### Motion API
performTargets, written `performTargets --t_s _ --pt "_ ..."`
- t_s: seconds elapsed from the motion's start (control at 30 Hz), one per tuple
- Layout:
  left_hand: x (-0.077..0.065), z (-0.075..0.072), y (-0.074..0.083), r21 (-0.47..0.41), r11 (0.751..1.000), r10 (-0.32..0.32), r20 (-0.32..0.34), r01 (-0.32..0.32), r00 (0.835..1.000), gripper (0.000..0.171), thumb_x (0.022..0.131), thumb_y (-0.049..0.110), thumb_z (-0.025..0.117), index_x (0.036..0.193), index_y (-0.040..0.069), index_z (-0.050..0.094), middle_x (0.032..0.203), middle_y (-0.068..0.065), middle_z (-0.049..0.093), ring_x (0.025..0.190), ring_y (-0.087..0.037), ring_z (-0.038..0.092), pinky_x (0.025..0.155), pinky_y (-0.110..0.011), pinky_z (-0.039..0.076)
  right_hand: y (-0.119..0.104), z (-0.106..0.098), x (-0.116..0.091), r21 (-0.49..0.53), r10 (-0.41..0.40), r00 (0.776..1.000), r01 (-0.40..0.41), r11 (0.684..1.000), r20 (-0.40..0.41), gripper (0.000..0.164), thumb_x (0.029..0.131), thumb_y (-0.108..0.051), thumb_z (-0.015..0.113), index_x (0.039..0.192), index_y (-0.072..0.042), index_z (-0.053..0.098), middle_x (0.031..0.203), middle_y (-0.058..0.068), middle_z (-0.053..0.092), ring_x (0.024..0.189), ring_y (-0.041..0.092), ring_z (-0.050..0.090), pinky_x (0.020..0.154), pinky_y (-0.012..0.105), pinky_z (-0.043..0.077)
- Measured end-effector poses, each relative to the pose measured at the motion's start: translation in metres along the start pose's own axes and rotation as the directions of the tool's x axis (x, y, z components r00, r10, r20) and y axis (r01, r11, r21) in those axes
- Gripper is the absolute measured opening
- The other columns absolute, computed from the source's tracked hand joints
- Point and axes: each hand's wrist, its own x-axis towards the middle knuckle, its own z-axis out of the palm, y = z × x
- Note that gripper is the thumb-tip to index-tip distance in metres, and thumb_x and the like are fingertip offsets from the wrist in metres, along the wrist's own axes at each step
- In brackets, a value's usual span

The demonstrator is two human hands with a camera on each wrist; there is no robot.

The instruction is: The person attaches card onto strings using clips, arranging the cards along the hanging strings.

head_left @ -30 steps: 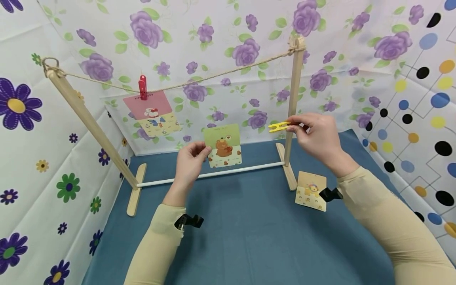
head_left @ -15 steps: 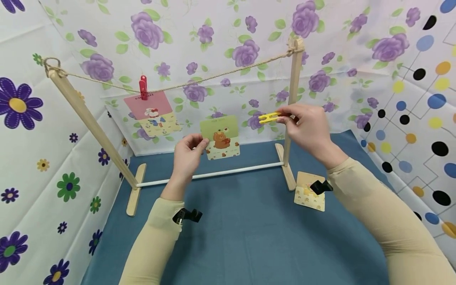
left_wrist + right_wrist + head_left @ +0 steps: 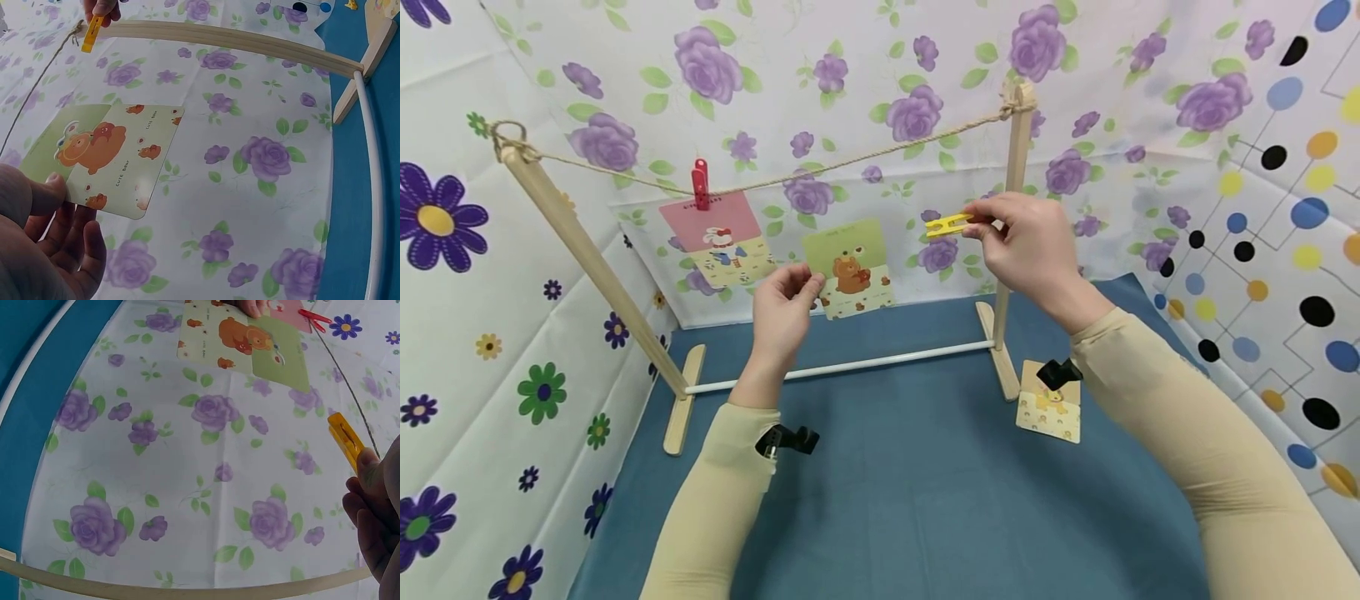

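Note:
My left hand (image 3: pixel 781 312) pinches the left edge of a green and cream bear card (image 3: pixel 848 271) between thumb and fingers. The card is raised in front of the flowered cloth, a little below the rope (image 3: pixel 842 169). To its right, my right hand (image 3: pixel 1026 246) pinches the back end of a yellow clothespin (image 3: pixel 947 225), whose tip points left toward the card. In the right wrist view the clothespin (image 3: pixel 345 439) stands out from thumb and fingertips beside the rope. A pink and yellow card (image 3: pixel 718 239) hangs from the rope under a red clothespin (image 3: pixel 701 183).
The rope spans two wooden posts, a left one (image 3: pixel 591 258) and a right one (image 3: pixel 1017 158). A white rod (image 3: pixel 865 363) joins their feet. One more card (image 3: pixel 1049 408) lies on the blue cloth (image 3: pixel 910 500) by the right foot. Patterned cloths stand behind and at both sides.
My left hand has lifted the bear card upward and slightly left. The right hand has brought the yellow clothespin up and to the left. The hanging card has stayed put.

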Motion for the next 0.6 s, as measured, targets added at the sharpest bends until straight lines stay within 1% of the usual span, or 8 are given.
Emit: performTargets --t_s 0.1,0.23,0.4,0.6 --pt "0.003 0.001 0.0 -0.01 1.0 0.007 -0.005 -0.007 1.0 0.022 0.106 0.013 0.07 0.116 -0.007 0.069 0.101 -0.004 0.064 0.089 -0.018 0.06 0.078 -0.031 0.054 -0.002 0.0 0.005 -0.006 -0.009 1.0 0.009 1.0 0.005 0.015 0.099 -0.007 0.078 0.112 -0.002 0.083 0.1 0.014 0.079 0.07 0.025 0.068 0.064 0.038 0.053" --pt "0.006 0.0 0.004 -0.007 1.0 0.008 -0.015 -0.008 1.0 0.023 0.107 0.014 0.07 0.116 -0.007 0.07 0.101 -0.005 0.064 0.089 -0.018 0.06 0.077 -0.029 0.053 -0.007 -0.001 0.017 -0.016 -0.038 0.999 0.038 0.999 0.015 0.014 0.099 -0.008 0.077 0.112 -0.002 0.083 0.1 0.013 0.08 0.071 0.025 0.069 0.065 0.039 0.054" --pt "0.01 0.0 0.008 0.003 1.0 0.015 -0.025 -0.015 1.0 0.024 0.107 0.016 0.07 0.115 -0.007 0.07 0.1 -0.007 0.064 0.089 -0.019 0.06 0.078 -0.031 0.052 -0.013 -0.003 0.03 -0.012 -0.065 0.998 0.065 0.998 0.009 0.014 0.1 -0.008 0.077 0.111 -0.002 0.083 0.101 0.013 0.08 0.074 0.024 0.07 0.067 0.037 0.054" --pt "0.015 -0.001 0.012 -0.01 1.0 0.024 -0.027 -0.024 0.999 0.023 0.107 0.015 0.069 0.114 -0.007 0.068 0.099 -0.005 0.065 0.088 -0.02 0.06 0.078 -0.033 0.051 -0.021 -0.004 0.04 -0.03 -0.081 0.997 0.081 0.996 0.018 0.015 0.102 -0.006 0.072 0.111 -0.002 0.083 0.1 0.013 0.08 0.076 0.027 0.072 0.068 0.042 0.056"
